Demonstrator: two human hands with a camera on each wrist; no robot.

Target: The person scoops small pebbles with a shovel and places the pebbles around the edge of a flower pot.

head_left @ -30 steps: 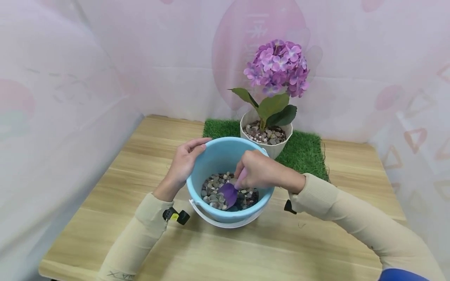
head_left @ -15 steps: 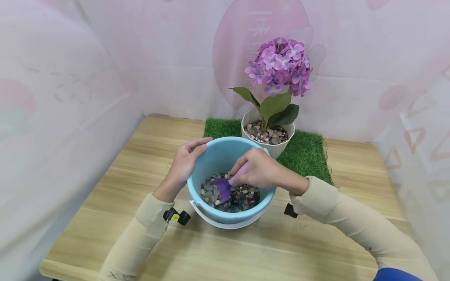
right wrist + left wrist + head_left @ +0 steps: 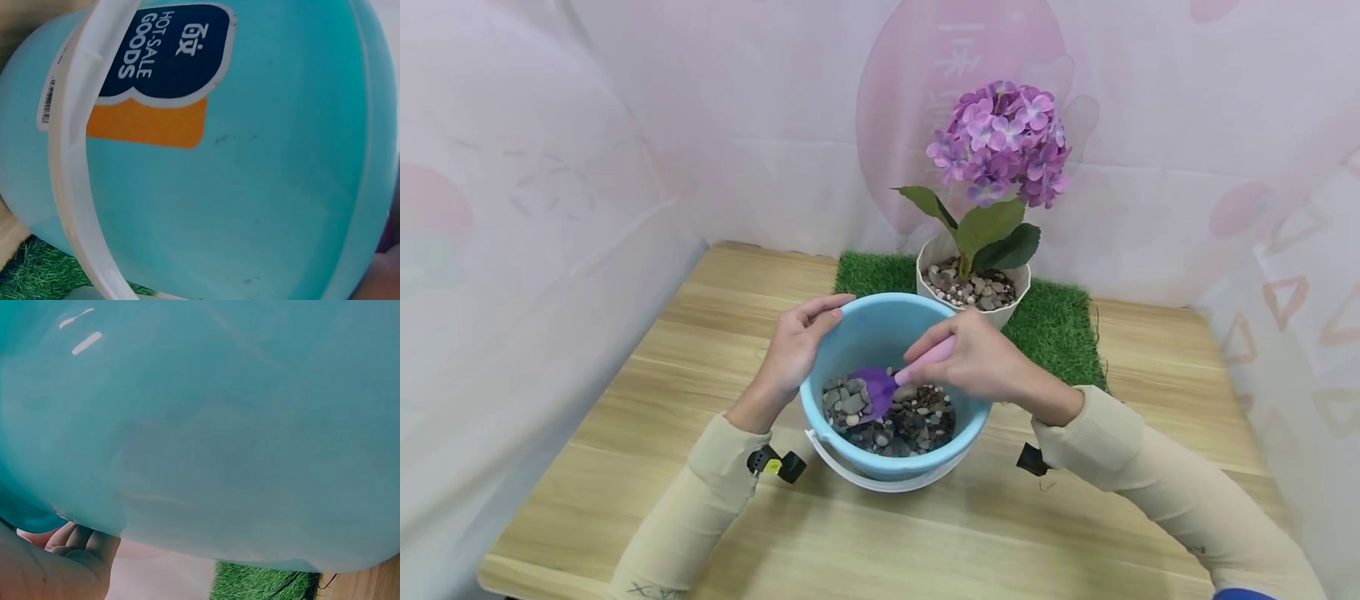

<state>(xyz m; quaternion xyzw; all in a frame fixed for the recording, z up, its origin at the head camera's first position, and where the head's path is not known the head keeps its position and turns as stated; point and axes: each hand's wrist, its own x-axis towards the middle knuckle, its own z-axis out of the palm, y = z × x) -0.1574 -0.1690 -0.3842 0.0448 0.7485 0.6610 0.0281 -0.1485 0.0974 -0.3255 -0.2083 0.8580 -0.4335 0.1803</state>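
Observation:
A light blue bucket stands on the table with stones across its bottom. My left hand holds its left rim, thumb at the edge and fingers around the outside. In the left wrist view that hand lies against the bucket's wall. Over the right rim, my right hand grips the pink handle of a toy shovel. Its purple blade is down inside the bucket, tilted, with grey stones bunched at its left edge. The right wrist view shows mostly bucket wall, with part of the hand at the corner.
Behind the bucket, a white pot with a purple hydrangea stands on a green turf mat. The bucket's white carrying handle hangs down in front. Pale printed cloth encloses the wooden table.
The shovel blade has swept left through the stones, and its handle now leans further right. My right hand has shifted right and slightly up. The left hand stays on the rim.

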